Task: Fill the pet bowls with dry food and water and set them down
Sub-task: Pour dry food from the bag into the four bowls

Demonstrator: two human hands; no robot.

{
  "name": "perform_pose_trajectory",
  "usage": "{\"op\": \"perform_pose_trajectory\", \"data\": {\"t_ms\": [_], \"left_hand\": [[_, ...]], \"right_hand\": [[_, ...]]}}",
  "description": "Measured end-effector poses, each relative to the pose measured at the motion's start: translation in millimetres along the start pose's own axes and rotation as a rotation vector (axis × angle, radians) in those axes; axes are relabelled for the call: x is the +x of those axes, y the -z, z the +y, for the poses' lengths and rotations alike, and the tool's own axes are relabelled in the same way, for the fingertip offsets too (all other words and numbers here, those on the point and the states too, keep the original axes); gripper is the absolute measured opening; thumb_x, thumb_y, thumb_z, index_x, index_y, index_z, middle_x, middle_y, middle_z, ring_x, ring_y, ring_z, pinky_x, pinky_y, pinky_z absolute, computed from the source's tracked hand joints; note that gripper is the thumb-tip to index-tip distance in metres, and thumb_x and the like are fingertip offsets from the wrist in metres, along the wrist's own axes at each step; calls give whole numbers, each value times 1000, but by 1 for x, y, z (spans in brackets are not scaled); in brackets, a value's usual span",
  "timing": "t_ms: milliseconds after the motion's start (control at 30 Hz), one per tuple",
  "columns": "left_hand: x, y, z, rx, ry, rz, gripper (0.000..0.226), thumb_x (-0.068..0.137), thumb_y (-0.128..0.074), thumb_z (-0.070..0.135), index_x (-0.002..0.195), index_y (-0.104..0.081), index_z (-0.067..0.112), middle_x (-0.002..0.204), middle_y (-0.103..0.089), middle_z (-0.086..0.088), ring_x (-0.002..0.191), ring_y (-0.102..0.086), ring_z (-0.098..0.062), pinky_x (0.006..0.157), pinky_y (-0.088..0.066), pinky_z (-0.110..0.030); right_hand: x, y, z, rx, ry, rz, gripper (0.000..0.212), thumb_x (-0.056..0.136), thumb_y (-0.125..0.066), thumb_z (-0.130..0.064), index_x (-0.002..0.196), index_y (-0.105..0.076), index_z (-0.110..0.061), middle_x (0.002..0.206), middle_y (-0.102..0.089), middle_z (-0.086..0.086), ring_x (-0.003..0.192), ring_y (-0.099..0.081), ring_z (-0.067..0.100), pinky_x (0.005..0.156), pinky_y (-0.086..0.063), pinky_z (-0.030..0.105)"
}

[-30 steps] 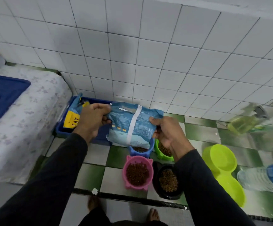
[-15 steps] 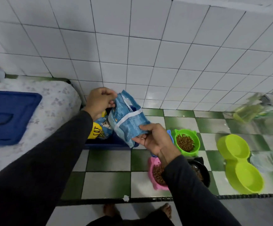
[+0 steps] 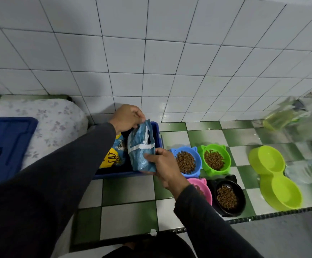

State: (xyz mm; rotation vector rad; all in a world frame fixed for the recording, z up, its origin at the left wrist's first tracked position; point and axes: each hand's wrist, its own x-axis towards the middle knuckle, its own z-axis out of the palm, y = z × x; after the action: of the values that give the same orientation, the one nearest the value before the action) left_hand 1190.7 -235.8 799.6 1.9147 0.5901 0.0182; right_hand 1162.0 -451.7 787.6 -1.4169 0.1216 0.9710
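Partly hidden: pink bowl [image 3: 203,189] behind the right sleeve, contents barely seen; water bottle [image 3: 308,169] cut off at 3 o'clock, blurred; spray bottle [image 3: 282,118] at 2 o'clock, hazy. Readable only on the yellow bag [image 3: 112,159] in the blue bin [image 3: 156,131] — "CAT"; print on the blue food bag [image 3: 142,148] too small to make out. Held upright over the bin at centre: that blue bag, top pinched by left hand [image 3: 128,118], lower edge gripped by right hand [image 3: 162,164]. At 3 o'clock of the bin, kibble in blue bowl [image 3: 186,162], green bowl [image 3: 214,159], and black bowl [image 3: 228,198]. Further toward 3 — a lime double bowl [image 3: 276,177].
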Motion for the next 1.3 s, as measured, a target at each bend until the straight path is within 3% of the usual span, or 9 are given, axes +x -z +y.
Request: {"op": "perform_pose_trajectory", "data": {"t_ms": [100,200,333,533,667,800,1000,1167,1300], "left_hand": [[4,-3,-15,14,31,2,17,94,-71,2,81,-74,12,92,-77,-3,81,-71,-16,66,-61,-24],[7,-6,-22,49,56,-10,21,96,-66,-1,88,-77,14,100,-77,-3,91,-72,-14,74,-61,-24],[0,-7,-27,179,53,-30,42,96,-51,-15,115,-77,12,114,-69,2,90,-65,-6,79,-58,-18],[-16,-9,-32,168,-10,-60,47,101,-45,-12,136,-65,11,136,-66,-4,125,-60,-15,105,-44,-25],[-32,-11,-39,161,-36,-11,47,102,-56,1,143,-60,23,132,-68,-2,114,-65,-11,91,-51,-21],[-55,-12,-38,235,-92,29,45,99,-61,3,142,-60,19,142,-59,-2,126,-59,-14,107,-48,-33],[-95,-12,-33,400,-106,131,37,103,-58,14,140,-61,13,136,-64,-8,122,-60,-24,103,-45,-31],[-128,-10,-34,507,-76,224,37,101,-61,22,136,-63,14,133,-62,-10,122,-57,-29,101,-44,-37],[-161,2,-37,588,-31,285,44,100,-59,30,140,-59,11,136,-58,-14,125,-52,-33,105,-44,-45]], "right_hand": [[13,2,8,-200,34,69,6,87,-71,0,93,-68,-1,99,-74,23,91,-72,35,77,-62,53],[24,3,7,-419,62,161,15,82,-75,-4,87,-65,5,97,-70,29,77,-64,28,79,-57,62],[33,2,-2,-592,80,188,12,80,-80,-10,77,-68,-12,86,-75,13,86,-73,30,78,-61,50],[32,-5,-10,-955,211,239,23,84,-72,-9,103,-59,-11,93,-68,5,84,-65,24,70,-53,30],[23,-5,-8,-1144,384,200,37,86,-66,-4,118,-47,-12,107,-64,13,92,-65,30,79,-58,41],[21,4,-14,-1372,537,157,79,87,-70,-19,151,-26,-9,134,-46,14,116,-48,31,97,-48,45],[13,15,-39,-1363,517,41,81,88,-64,-56,151,-30,-19,137,-47,11,122,-45,31,101,-46,48],[5,19,-56,-1509,584,8,80,91,-54,-64,153,-28,-19,143,-44,10,126,-44,30,102,-45,47],[-1,12,-62,-1634,716,-53,83,93,-53,-63,155,-25,-16,158,-33,12,141,-35,32,113,-37,45]]}}
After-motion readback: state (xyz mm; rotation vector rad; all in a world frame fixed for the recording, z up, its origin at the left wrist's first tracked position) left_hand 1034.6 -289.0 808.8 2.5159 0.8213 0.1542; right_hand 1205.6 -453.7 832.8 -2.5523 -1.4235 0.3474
